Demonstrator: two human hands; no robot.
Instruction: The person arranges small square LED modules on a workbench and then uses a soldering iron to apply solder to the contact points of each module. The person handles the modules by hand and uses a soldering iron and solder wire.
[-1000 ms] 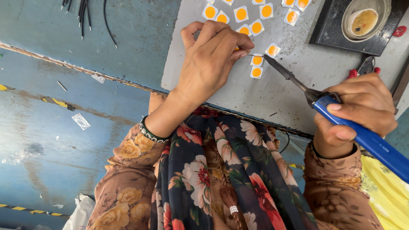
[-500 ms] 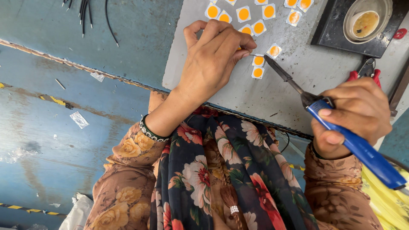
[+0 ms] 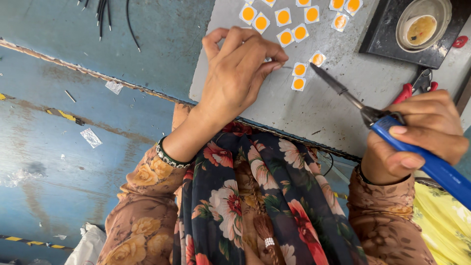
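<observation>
Left hand [image 3: 240,73] poised over the grey tabletop [image 3: 333,108], fingers [image 3: 272,61] bunched together at the tips — pinched closed, though whether anything small sits between them cannot be told. Right hand [image 3: 417,137] wrapped tight around the blue handle of a soldering iron [image 3: 392,127], fingers closed on it, the dark metal tip angled up and left toward the small chips. Just beside that tip, 3 square white chips with orange centres [image 3: 300,76] lying flat on the tabletop, near the left fingertips. Further up, a loose scatter of more such orange-centred chips [image 3: 284,19], spread along the top edge of the view. At the upper right, a black tray [image 3: 382,44] carrying a round dish of yellowish paste [image 3: 422,27]. Red-handled pliers [image 3: 414,88] resting on the tabletop just behind the right hand, partly hidden by it. Off to the left, on the blue surface [image 3: 73,98], a few thin black wires [image 3: 103,14] and scraps of foil [image 3: 91,138]. Floral sleeves and a dark flowered scarf [image 3: 255,196] filling the lower part — a beaded bracelet [image 3: 169,157] on the left wrist.
</observation>
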